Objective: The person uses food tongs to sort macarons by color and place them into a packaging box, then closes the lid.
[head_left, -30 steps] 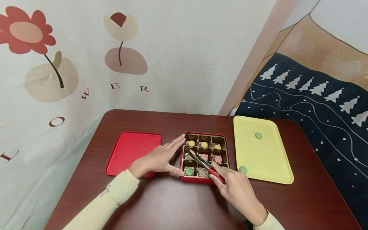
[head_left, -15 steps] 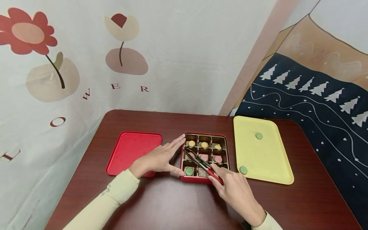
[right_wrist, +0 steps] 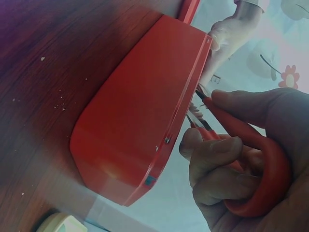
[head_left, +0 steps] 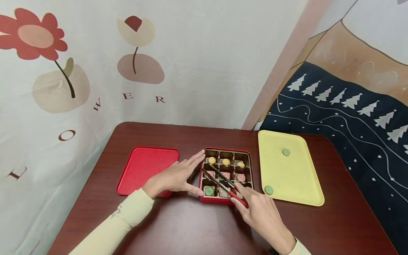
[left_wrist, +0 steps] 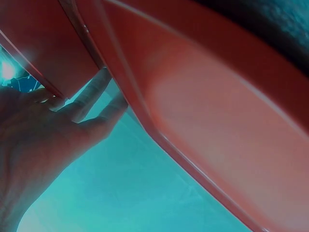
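My right hand (head_left: 262,212) grips red-handled tongs (head_left: 234,194); in the right wrist view the fingers curl round the handle (right_wrist: 273,169). The tongs' arms stand spread over the left part of a square red box (head_left: 215,200) with a brown divided insert. Between their tips lies a pink button-like piece (head_left: 211,175) in the middle-left compartment. Other pink pieces (head_left: 241,177) share that row, yellow pieces (head_left: 226,162) fill the back row, and a green one (head_left: 209,191) sits front left. My left hand (head_left: 175,176) spans the box's left side, fingers straight, thumb at the front corner.
A red lid (head_left: 149,166) lies left of the box, partly under my left hand. To the right, a yellow tray (head_left: 290,177) bears two green pieces, one (head_left: 286,152) at the back and one (head_left: 268,190) near its front-left corner. All stand on a dark wooden table (head_left: 191,226).
The tongs, nearly together at first, have spread apart over the middle-left compartment, and the pink piece from their tips now lies there. My left hand has stayed at the box.
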Demonstrator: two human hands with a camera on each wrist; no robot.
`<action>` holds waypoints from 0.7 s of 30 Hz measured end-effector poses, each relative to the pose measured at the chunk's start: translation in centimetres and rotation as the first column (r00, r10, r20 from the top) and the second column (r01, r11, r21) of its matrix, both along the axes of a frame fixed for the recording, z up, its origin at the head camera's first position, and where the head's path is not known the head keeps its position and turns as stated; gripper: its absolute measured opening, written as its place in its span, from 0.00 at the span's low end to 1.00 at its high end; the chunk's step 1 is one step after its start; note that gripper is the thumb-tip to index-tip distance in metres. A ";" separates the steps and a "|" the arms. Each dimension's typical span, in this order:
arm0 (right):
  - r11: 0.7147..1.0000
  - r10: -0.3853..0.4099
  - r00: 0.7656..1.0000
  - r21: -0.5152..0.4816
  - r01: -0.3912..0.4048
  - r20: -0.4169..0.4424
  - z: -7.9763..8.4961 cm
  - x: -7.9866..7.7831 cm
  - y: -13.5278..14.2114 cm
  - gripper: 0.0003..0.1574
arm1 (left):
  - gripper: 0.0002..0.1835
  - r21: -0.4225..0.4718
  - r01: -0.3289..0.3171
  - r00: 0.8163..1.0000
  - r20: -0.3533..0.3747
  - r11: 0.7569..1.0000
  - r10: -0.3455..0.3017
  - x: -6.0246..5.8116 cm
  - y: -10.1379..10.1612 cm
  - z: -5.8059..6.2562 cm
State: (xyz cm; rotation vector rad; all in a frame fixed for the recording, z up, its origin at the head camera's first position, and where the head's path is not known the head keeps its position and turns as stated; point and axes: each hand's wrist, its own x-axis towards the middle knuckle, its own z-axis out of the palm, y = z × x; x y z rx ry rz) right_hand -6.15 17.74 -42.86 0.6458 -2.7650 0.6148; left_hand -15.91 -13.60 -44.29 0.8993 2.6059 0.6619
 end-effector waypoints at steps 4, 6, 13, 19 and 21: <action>1.000 -0.012 1.000 0.008 0.013 -0.022 -0.2 0.0 0.3 0.33 | 0.71 -0.004 -0.004 1.000 0.007 1.000 0.004 0.0 0.0 0.0; 1.000 -0.021 0.999 0.010 0.021 -0.034 -0.3 0.1 0.4 0.35 | 0.71 -0.010 -0.005 1.000 0.007 1.000 0.005 0.0 0.1 -0.1; 0.999 -0.045 0.998 -0.001 0.045 -0.050 -0.5 0.3 0.7 0.43 | 0.70 -0.020 0.002 1.000 -0.017 1.000 -0.002 0.0 0.1 -0.3; 0.998 -0.068 0.997 -0.017 0.067 -0.046 -0.5 0.3 1.1 0.45 | 0.70 -0.021 -0.008 1.000 -0.014 1.000 0.007 0.1 0.2 -0.2; 0.995 -0.096 0.995 -0.022 0.096 -0.020 -0.5 0.3 1.3 0.45 | 0.70 -0.022 -0.010 1.000 -0.013 1.000 0.010 0.1 0.1 -0.1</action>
